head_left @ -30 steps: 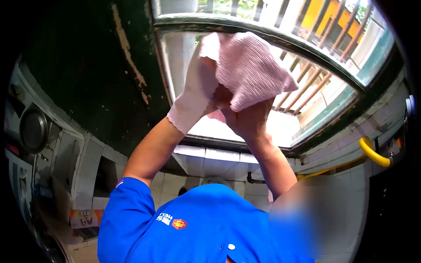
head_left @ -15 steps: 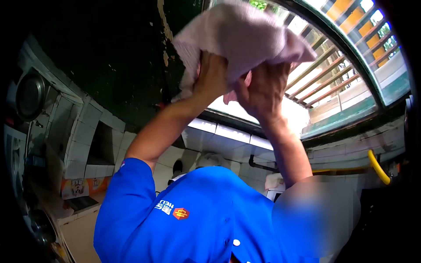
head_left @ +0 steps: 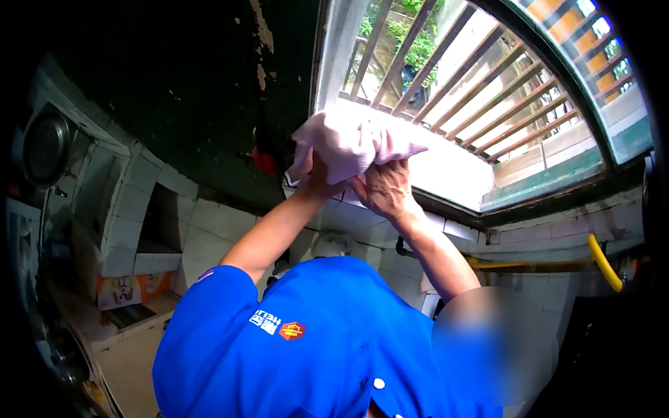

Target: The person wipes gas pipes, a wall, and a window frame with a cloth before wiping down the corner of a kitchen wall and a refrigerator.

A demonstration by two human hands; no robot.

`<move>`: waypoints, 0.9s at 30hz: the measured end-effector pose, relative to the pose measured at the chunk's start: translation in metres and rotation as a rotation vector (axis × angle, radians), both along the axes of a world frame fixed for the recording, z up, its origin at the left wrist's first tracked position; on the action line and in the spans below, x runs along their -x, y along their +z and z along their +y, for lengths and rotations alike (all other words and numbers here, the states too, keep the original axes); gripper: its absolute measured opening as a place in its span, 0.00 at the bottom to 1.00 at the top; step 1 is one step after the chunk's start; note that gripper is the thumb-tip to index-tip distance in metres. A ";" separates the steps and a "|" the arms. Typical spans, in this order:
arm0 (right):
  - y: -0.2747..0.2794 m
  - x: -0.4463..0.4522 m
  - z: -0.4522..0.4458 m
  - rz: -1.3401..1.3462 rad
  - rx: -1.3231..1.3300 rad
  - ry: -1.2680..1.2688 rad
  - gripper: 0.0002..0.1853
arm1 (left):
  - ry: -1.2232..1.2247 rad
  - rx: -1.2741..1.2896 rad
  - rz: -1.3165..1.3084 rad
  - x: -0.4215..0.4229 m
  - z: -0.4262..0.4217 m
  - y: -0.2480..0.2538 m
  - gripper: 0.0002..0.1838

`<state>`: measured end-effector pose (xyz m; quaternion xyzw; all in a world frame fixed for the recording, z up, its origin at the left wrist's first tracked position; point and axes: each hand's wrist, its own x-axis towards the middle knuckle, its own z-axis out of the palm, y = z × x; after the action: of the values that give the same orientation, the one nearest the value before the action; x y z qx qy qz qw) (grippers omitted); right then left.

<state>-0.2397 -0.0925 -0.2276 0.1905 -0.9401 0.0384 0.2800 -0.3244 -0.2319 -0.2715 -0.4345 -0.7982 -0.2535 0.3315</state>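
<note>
My L hand (head_left: 320, 178) & R hand (head_left: 387, 189) both grip the pink cloth (head_left: 345, 143). Its folds hide most of my fingertips. The cloth is all bunched up, in front of the window (head_left: 550, 178) nr its bottom L corner; can't tell if it touches. A red thing (head_left: 265, 161) is just beside, on the L.

- Left hand (head_left: 318, 177) and right hand (head_left: 387, 188) hold a bunched pink cloth (head_left: 348, 143)
- Slanting bars (head_left: 435, 58) stand beyond the window frame (head_left: 574, 80)
- Yellow hose (head_left: 605, 265) curves at right
</note>
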 end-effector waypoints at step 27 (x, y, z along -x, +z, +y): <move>-0.020 -0.014 -0.037 -0.058 0.393 -0.004 0.09 | -0.050 -0.423 -0.325 -0.048 -0.038 -0.024 0.16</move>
<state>-0.2260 -0.1299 -0.2472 0.1291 -0.9226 0.2261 0.2846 -0.2764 -0.2695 -0.2951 -0.3286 -0.7593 -0.4892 0.2760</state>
